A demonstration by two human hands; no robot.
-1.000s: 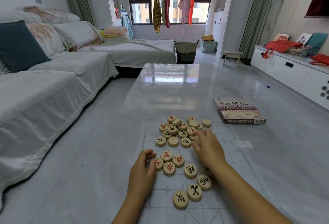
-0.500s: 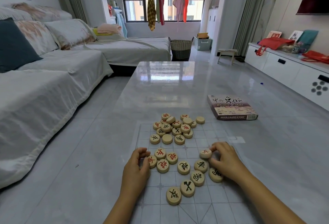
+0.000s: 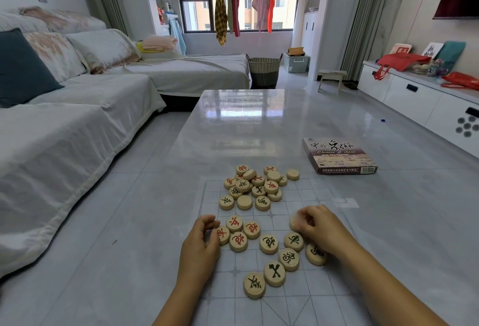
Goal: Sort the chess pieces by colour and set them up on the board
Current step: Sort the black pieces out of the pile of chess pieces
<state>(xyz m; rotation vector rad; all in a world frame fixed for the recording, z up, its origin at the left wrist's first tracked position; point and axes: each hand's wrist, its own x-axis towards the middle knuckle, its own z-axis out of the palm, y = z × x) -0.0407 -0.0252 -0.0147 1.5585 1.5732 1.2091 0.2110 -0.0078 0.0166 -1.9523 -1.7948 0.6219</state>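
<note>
Head view: right hand (image 3: 321, 227), back from the far pile (image 3: 256, 185), pinches a blurred piece (image 3: 295, 221) in curled fingers (image 3: 308, 213) beside the black group (image 3: 282, 255) on the board (image 3: 313, 196). Left hand (image 3: 199, 245) curls against a red piece (image 3: 223, 234); grip undeterminable. Sorting judged half done.

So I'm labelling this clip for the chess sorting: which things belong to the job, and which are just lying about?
Job: board, mixed pile, red group, black group, left hand beside the red group, right hand pinching a piece.

Lying about: chess box, sofa, basket, red bags.
</note>
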